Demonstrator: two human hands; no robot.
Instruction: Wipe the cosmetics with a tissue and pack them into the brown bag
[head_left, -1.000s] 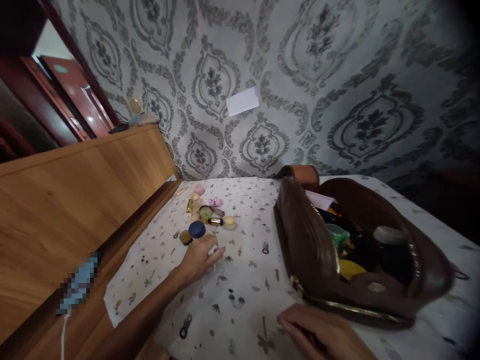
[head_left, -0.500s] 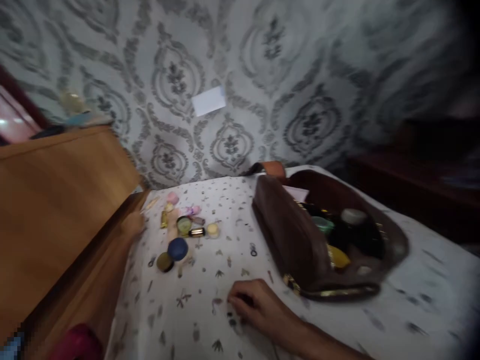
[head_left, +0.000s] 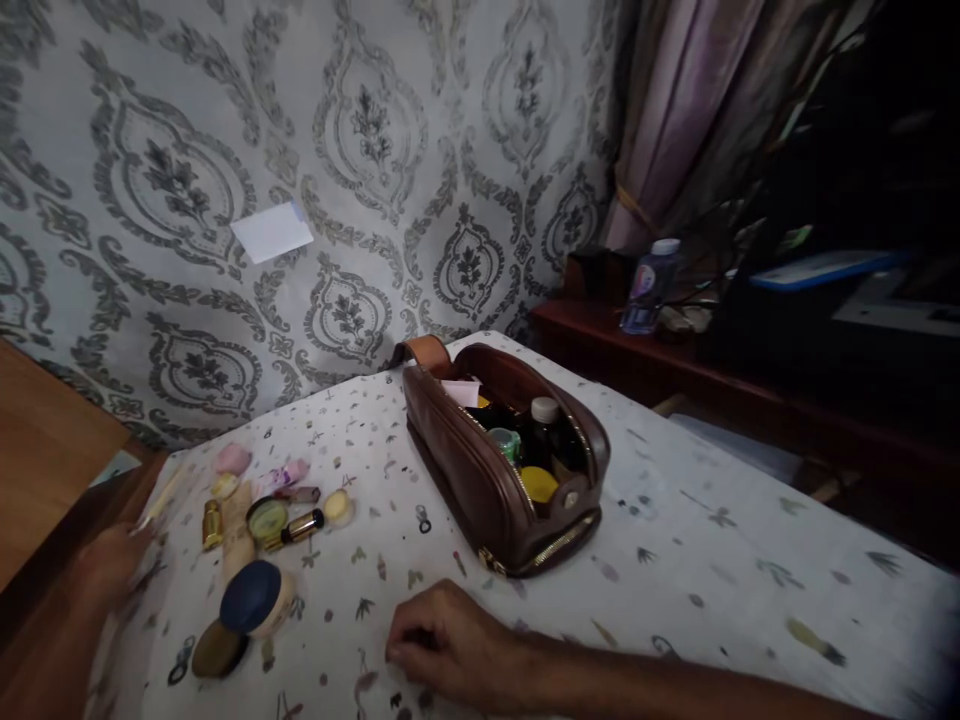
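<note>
At the left edge of the cloth-covered table, my left hand (head_left: pixel 111 562) is blurred, its fingertips closed at the lower end of a thin pale stick (head_left: pixel 162 500). My right hand (head_left: pixel 446 640) rests on the cloth with fingers curled in a loose fist and nothing visible in it. Beyond it stands an open brown toiletry bag (head_left: pixel 469 480) holding a dark bottle with a grey cap (head_left: pixel 545 410), a green-topped item (head_left: pixel 506 443) and a yellow item (head_left: pixel 538 484). Between my hands lie a blue-lidded jar (head_left: pixel 253 597), a round olive item (head_left: pixel 219 650), a gold tube (head_left: pixel 212 524) and a pink sponge-like piece (head_left: pixel 232 459).
More small cosmetics lie in the left group, including a black-and-gold tube (head_left: pixel 304 525) and a cream round piece (head_left: pixel 338 507). A patterned wall (head_left: pixel 360 140) stands behind the table. To the right, a dark red shelf (head_left: pixel 581 335) carries a clear bottle (head_left: pixel 651 288).
My view has turned right, so the bag and cosmetics appear further left. The thin stick sits slightly nearer my left hand. My right hand keeps its curled pose on the cloth.
</note>
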